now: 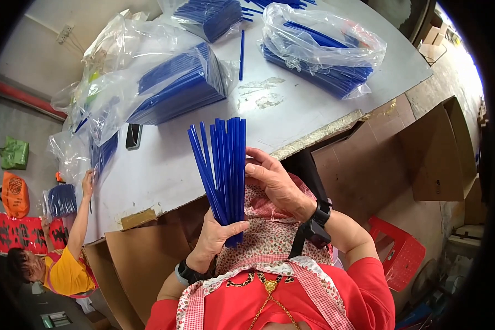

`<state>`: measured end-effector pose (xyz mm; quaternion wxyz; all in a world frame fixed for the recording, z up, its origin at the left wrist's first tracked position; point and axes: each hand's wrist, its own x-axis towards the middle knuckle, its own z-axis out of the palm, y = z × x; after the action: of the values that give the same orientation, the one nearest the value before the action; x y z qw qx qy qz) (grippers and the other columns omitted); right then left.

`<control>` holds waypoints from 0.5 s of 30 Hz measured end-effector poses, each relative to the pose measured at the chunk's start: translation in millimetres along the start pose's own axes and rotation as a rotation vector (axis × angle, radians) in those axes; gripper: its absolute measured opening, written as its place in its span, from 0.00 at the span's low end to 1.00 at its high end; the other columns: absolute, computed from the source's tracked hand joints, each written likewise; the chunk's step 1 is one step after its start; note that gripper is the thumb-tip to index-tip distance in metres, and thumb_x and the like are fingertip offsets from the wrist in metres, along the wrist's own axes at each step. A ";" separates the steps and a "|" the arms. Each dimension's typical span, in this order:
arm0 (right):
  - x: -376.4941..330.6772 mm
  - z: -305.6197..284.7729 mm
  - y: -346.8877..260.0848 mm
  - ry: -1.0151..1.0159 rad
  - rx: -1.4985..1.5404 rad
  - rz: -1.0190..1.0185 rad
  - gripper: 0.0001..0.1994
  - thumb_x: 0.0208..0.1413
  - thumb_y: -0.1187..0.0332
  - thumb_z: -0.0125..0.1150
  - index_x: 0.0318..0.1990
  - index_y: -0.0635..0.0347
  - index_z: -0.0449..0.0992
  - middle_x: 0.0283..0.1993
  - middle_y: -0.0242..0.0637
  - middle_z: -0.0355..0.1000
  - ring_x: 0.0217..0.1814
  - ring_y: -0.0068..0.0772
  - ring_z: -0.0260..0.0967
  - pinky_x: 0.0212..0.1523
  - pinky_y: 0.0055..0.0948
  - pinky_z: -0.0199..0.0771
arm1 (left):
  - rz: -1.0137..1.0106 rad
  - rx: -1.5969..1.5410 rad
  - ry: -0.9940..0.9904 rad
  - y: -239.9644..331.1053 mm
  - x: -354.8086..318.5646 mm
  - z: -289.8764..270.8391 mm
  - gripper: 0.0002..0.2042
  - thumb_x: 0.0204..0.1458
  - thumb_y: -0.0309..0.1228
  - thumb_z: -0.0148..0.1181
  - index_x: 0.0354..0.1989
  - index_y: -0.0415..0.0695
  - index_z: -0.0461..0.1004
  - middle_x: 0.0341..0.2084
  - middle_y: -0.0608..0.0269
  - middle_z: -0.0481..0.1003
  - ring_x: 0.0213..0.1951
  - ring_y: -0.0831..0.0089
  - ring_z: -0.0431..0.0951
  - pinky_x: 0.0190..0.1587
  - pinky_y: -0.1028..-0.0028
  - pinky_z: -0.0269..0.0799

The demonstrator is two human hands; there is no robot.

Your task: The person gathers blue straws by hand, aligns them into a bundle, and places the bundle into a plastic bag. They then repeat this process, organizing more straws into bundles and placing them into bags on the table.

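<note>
A bundle of blue straws (225, 176) stands upright in front of my chest, with a couple of straws fanning out to the left. My left hand (217, 236) is closed around its lower end, thumb across the front. At the bundle's right edge is my right hand (275, 179), its thumb and forefinger apart and their tips at the outermost straws. Whether its other fingers reach behind the bundle is hidden. Ahead on the table, a large stack of blue straws (181, 82) lies in a clear plastic bag.
More straws lie in a clear bag (322, 55) on the grey table (154, 176). A single straw (242, 55) and a phone (133, 136) lie there too. A co-worker in yellow (71, 272) reaches toward bagged straws at left. Cardboard boxes (440, 148) and a red stool (399, 256) stand right.
</note>
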<state>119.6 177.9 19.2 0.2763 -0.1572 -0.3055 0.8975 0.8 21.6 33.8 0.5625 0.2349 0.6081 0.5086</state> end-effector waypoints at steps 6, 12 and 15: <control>8.3 -4.9 1.1 0.015 -0.072 0.092 0.20 0.57 0.71 0.57 0.56 0.65 0.65 0.48 0.37 0.71 0.44 0.25 0.72 0.47 0.27 0.76 | 0.087 0.064 0.066 1.1 2.7 2.1 0.23 0.40 0.21 0.70 0.47 0.41 0.70 0.33 0.67 0.75 0.34 0.78 0.75 0.38 0.77 0.72; 9.6 -1.8 1.7 0.016 -0.083 0.103 0.15 0.57 0.73 0.56 0.52 0.65 0.69 0.44 0.35 0.73 0.41 0.23 0.73 0.43 0.27 0.78 | 0.075 0.061 0.071 0.1 1.5 -1.6 0.22 0.42 0.23 0.69 0.47 0.40 0.70 0.36 0.66 0.76 0.37 0.77 0.76 0.41 0.76 0.72; 7.8 -3.1 1.7 0.004 -0.082 0.105 0.16 0.58 0.72 0.55 0.53 0.64 0.69 0.44 0.34 0.73 0.42 0.22 0.72 0.44 0.26 0.77 | 0.054 0.033 0.078 -2.2 1.1 -2.9 0.22 0.43 0.24 0.69 0.48 0.39 0.70 0.38 0.65 0.76 0.37 0.77 0.76 0.42 0.76 0.73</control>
<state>114.1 182.9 14.9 0.2227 -0.1858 -0.3330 0.8972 -1.6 20.7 30.9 0.5206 0.2406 0.6311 0.5223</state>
